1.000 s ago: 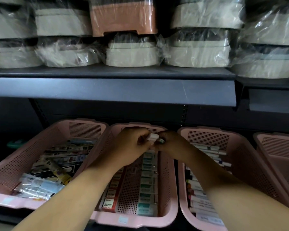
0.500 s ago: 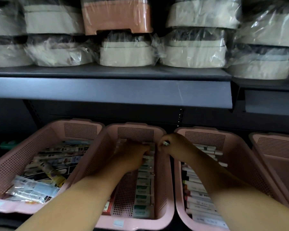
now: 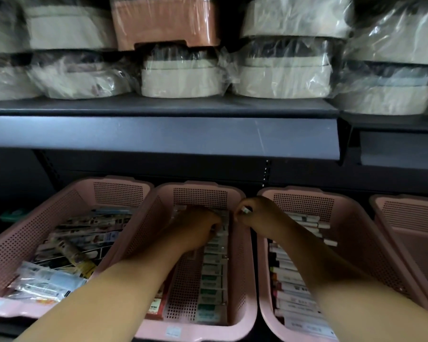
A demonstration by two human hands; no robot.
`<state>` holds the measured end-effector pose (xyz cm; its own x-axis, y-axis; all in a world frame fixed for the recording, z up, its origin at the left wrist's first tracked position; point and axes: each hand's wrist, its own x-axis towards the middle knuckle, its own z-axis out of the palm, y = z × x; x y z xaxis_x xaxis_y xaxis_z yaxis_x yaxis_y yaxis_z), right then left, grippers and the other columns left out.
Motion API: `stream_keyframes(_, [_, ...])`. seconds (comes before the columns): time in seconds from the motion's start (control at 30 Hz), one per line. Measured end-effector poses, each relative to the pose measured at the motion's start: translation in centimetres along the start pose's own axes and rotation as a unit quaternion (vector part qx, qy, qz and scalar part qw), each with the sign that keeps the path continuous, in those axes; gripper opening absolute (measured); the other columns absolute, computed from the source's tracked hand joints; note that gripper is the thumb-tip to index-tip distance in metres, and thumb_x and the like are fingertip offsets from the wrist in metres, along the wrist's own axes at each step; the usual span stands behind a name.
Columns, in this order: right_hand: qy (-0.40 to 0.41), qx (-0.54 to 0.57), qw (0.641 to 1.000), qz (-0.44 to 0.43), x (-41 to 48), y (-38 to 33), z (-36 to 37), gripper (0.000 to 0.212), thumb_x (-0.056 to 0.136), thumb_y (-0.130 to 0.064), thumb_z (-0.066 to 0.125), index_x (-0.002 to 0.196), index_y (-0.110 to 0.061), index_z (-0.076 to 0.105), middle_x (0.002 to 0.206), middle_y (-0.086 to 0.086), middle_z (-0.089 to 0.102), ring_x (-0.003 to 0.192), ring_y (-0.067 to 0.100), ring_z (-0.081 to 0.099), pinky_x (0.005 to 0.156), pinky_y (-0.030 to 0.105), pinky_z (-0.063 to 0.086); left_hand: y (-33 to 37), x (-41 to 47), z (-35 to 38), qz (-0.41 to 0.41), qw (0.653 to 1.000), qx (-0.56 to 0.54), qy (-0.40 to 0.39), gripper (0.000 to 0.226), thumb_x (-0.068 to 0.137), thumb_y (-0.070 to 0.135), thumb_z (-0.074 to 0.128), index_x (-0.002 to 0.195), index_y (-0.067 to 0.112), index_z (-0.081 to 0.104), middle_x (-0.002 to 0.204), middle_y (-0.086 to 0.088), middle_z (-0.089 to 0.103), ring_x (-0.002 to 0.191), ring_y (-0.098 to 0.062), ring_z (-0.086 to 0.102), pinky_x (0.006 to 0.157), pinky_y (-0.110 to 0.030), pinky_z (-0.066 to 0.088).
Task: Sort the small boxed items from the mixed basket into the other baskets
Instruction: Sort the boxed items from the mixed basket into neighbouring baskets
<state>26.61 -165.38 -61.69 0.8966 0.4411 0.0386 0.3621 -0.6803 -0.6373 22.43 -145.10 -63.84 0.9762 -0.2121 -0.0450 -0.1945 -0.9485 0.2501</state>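
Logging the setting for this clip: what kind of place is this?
Probably a shop aisle or stockroom. Dark metal shelving carries plastic-wrapped containers, and beneath it sits a row of pink baskets with small boxed items lined up like stock.

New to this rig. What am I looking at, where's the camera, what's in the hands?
There is no robot here: a person works with bare hands, and one wide-angle camera on their head looks forward and down. Four pink baskets sit in a row under a dark shelf stacked with plastic-wrapped tubs. The left basket holds a jumble of boxes and packets. The second basket and the third basket hold neat rows of boxes. The fourth basket, at the right edge, looks empty as far as it shows. The left hand reaches into the second basket's row. The right hand pinches a small pale item above the rims between the second and third.
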Motion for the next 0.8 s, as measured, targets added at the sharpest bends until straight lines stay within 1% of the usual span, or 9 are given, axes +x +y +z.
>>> stream_keyframes(0.07, [0.007, 0.005, 1.0, 0.005, -0.1, 0.0, 0.0, 0.012, 0.09, -0.021, 0.067, 0.098, -0.02, 0.076, 0.104, -0.004, 0.071, 0.09, 0.011, 0.064, 0.074, 0.026, 0.047, 0.1, 0.7, 0.0, 0.006, 1.0, 0.006, 0.01, 0.011, 0.098, 0.028, 0.062, 0.097, 0.033, 0.072, 0.106, 0.01, 0.068, 0.099, -0.013, 0.064, 0.083, -0.03, 0.047])
stream_keyframes(0.17, [0.009, 0.017, 1.0, 0.011, -0.1, 0.2, 0.0, 0.011, 0.089, -0.021, 0.065, 0.093, -0.022, 0.076, 0.097, -0.004, 0.071, 0.083, 0.012, 0.066, 0.064, 0.02, 0.046, 0.0, 1.4, 0.7, -0.003, 1.0, 0.017, 0.014, 0.012, 0.097, 0.028, 0.062, 0.099, 0.031, 0.074, 0.108, 0.006, 0.07, 0.101, -0.016, 0.066, 0.084, -0.03, 0.047])
stream_keyframes(0.23, [0.01, 0.03, 0.999, 0.02, -0.1, 0.3, -0.1, 0.01, 0.089, -0.023, 0.066, 0.092, -0.024, 0.076, 0.095, -0.004, 0.072, 0.082, 0.012, 0.067, 0.063, 0.02, 0.048, -0.3, 1.7, 1.1, 0.0, 0.999, 0.027, 0.029, 0.014, 0.096, 0.029, 0.063, 0.102, 0.031, 0.075, 0.112, 0.006, 0.071, 0.105, -0.018, 0.066, 0.086, -0.03, 0.046])
stream_keyframes(0.33, [0.013, 0.033, 0.999, 0.025, 0.2, 0.6, 0.0, 0.008, 0.088, -0.026, 0.068, 0.091, -0.026, 0.075, 0.092, -0.004, 0.073, 0.081, 0.013, 0.068, 0.067, 0.025, 0.051, -0.6, 1.9, 1.4, 0.003, 0.999, 0.035, 0.039, 0.016, 0.096, 0.031, 0.063, 0.106, 0.033, 0.075, 0.119, 0.008, 0.07, 0.109, -0.016, 0.064, 0.083, -0.027, 0.039])
stream_keyframes(0.47, [0.012, 0.036, 0.999, 0.027, 0.2, 0.6, 0.0, 0.007, 0.089, -0.027, 0.068, 0.09, -0.025, 0.075, 0.088, -0.005, 0.072, 0.076, 0.009, 0.067, 0.056, 0.016, 0.045, -0.6, 1.7, 1.5, 0.018, 0.997, 0.045, 0.054, 0.014, 0.096, 0.031, 0.063, 0.105, 0.033, 0.073, 0.121, 0.009, 0.069, 0.11, -0.016, 0.062, 0.081, -0.026, 0.035])
stream_keyframes(0.53, [0.008, 0.032, 0.999, 0.021, 0.1, 0.4, -0.1, 0.008, 0.088, -0.025, 0.069, 0.092, -0.022, 0.076, 0.086, -0.007, 0.069, 0.074, 0.008, 0.064, 0.056, 0.015, 0.042, -0.5, 1.6, 1.6, 0.012, 0.998, 0.038, 0.056, 0.012, 0.096, 0.031, 0.063, 0.102, 0.033, 0.073, 0.119, 0.01, 0.068, 0.11, -0.015, 0.062, 0.08, -0.026, 0.034])
stream_keyframes(0.67, [-0.018, 0.026, 0.999, 0.015, 0.0, 0.1, -0.5, 0.012, 0.086, -0.026, 0.073, 0.097, -0.021, 0.07, 0.086, -0.01, 0.062, 0.075, 0.003, 0.056, 0.06, 0.019, 0.038, -0.5, 1.3, 1.4, 0.001, 0.999, 0.008, 0.048, 0.012, 0.097, 0.035, 0.062, 0.102, 0.034, 0.073, 0.113, 0.012, 0.069, 0.102, -0.01, 0.062, 0.081, -0.028, 0.041])
stream_keyframes(0.73, [-0.037, 0.057, 0.997, 0.024, -0.1, 0.0, -0.9, 0.008, 0.087, -0.022, 0.072, 0.094, -0.022, 0.068, 0.081, -0.008, 0.063, 0.071, 0.005, 0.057, 0.06, 0.021, 0.041, -0.2, 1.3, 0.8, 0.004, 0.999, -0.017, 0.05, 0.015, 0.098, 0.035, 0.064, 0.109, 0.034, 0.073, 0.109, 0.012, 0.071, 0.098, -0.009, 0.065, 0.084, -0.029, 0.05])
stream_keyframes(0.8, [-0.046, 0.12, 0.991, 0.028, -0.1, -0.1, -1.2, 0.007, 0.088, -0.017, 0.071, 0.094, -0.019, 0.069, 0.078, -0.004, 0.066, 0.069, 0.01, 0.061, 0.06, 0.023, 0.047, 0.3, 1.1, -0.2, -0.001, 0.994, -0.09, 0.058, 0.012, 0.098, 0.037, 0.066, 0.107, 0.035, 0.073, 0.102, 0.014, 0.072, 0.093, -0.003, 0.067, 0.087, -0.033, 0.057])
